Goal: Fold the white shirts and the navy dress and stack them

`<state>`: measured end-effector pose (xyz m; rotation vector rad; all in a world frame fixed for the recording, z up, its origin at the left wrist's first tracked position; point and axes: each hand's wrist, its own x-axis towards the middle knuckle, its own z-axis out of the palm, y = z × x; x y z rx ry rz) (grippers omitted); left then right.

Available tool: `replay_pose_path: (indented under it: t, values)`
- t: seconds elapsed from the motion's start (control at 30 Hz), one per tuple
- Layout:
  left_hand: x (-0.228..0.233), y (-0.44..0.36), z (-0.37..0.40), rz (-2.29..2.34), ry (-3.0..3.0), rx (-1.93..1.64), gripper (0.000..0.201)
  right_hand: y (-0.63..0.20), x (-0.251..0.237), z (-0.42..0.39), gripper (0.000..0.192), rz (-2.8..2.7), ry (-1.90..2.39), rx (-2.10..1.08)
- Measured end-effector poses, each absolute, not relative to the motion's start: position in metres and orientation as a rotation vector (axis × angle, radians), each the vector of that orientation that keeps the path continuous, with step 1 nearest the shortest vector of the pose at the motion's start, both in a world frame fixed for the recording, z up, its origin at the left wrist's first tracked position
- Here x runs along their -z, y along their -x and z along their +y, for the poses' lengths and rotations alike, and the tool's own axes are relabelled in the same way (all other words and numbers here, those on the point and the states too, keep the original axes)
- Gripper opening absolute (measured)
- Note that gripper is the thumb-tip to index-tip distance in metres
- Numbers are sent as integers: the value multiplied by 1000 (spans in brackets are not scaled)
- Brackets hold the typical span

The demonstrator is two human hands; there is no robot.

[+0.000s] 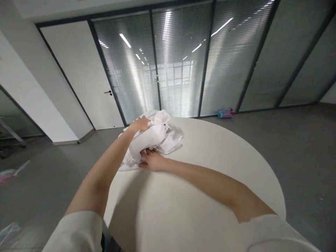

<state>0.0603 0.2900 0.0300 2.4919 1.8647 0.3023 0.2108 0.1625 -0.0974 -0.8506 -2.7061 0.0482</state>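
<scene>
Your two forearms ran out from the near edge of the round white desk (210,196) toward its far left rim, and both met the same thing there: a crumpled white garment (154,138) heaped at that rim, part of it drooping over the edge; your right hand (152,160) lay on the near side of the heap, palm down on the desk, its fingers tucked under or into the lower folds, though whether that grip was closed on cloth could not be told; your left hand (141,124) sat on the far, upper side, its grip closed over a bunch of the fabric; so the garment lay between your hands, its longer spread running left-near to right-far; beyond the desk stood a white door (86,77).
</scene>
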Motion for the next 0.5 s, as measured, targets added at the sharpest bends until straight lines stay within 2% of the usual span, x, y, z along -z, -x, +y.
replay_pose_path:
  t: [0.1, 0.23, 0.3, 0.37, 0.5]
  values:
    - [-35, -78, 285, 1912, -2379, -203, 86, -208, 94, 159, 81, -2700, 837, -40]
    - [-16, -97, 260, 2118, -2273, -216, 107, -226, 80, 150, 57, -2715, 693, -24]
    - [1, -101, 247, 2195, -2343, -299, 104, -243, 68, 147, 41, -2698, 566, 20]
    - [15, -101, 238, 2231, -2439, -406, 92, -263, 53, 149, 30, -2584, 455, 85]
    - [30, -88, 239, 2034, -2670, -512, 81, -306, 20, 179, 35, -2193, 541, 162]
